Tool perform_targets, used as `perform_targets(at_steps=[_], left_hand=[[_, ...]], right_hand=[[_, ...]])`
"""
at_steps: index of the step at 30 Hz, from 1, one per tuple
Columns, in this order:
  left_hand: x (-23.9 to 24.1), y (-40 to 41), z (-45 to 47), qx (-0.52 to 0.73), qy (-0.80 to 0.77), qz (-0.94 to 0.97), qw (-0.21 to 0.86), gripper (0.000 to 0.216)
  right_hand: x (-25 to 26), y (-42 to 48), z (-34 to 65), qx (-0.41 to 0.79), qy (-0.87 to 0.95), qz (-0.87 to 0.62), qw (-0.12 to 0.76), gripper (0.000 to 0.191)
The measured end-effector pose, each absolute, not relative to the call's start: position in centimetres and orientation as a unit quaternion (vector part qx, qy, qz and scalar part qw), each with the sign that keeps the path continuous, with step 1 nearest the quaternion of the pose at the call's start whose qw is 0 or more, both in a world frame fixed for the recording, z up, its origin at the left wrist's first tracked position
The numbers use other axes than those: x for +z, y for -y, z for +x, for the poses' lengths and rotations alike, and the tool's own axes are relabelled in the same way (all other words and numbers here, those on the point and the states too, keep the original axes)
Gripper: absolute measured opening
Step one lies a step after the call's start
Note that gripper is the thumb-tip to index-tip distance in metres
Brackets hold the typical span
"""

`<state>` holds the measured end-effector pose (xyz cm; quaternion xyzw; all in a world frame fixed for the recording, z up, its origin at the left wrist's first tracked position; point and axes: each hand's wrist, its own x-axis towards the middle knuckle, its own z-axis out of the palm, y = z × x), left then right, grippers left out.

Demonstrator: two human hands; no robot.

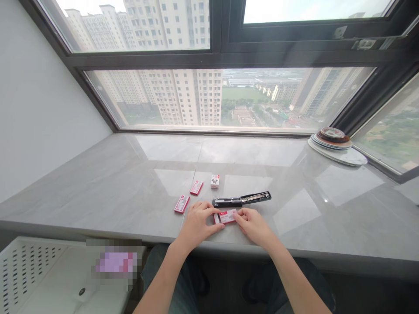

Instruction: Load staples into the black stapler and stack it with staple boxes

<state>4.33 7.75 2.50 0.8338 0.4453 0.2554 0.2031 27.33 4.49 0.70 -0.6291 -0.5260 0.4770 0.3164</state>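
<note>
Well, a grey marble desk (pixel 98 183) runs under a wide window (pixel 229 96). At its near edge the left hand (pixel 196 222) and right hand (pixel 253 224) pinch a red-and-white box (pixel 225 216) from either end, flat on the desk; an opened stapler (pixel 242 199) lies just beyond.

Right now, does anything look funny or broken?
The black stapler lies swung open flat, its metal track showing, just beyond the small box pinched between the left hand and right hand. Nothing looks spilled or broken.
</note>
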Motion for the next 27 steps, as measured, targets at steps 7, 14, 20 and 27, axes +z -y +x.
perform_targets(at_steps=[7,14,20,27], left_hand=[[2.3,-8.3,3.4,0.263,-0.428,0.834,0.228,0.031],[2.2,-8.3,3.3,0.272,-0.431,0.834,0.209,0.040],[2.0,-8.3,3.4,0.271,-0.430,0.838,0.199,0.039],[2.1,-8.3,3.5,0.269,-0.435,0.839,0.187,0.038]], right_hand=[[1.2,-4.2,29.6,0.476,0.509,-0.668,0.260,0.043],[3.6,-3.7,29.1,0.282,0.581,-0.698,0.308,0.031],[4.4,-6.1,26.4,0.294,0.625,-0.647,0.324,0.033],[3.6,-6.9,23.8,0.341,0.598,-0.633,0.356,0.032]])
